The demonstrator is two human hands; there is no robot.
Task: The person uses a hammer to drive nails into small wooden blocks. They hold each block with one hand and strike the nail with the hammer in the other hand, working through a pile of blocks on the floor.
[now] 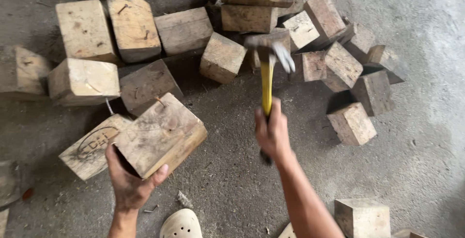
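At lower left our left hand (130, 182) grips a wooden block (161, 134); at centre our right hand's (273, 132) fingers wrap a yellow-handled hammer (267, 80).

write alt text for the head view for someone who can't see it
Seen from above, a person's left hand grips a wooden block with a nail sticking out, while the right hand raises a yellow-handled claw hammer. Many more wooden blocks lie scattered on the concrete floor.
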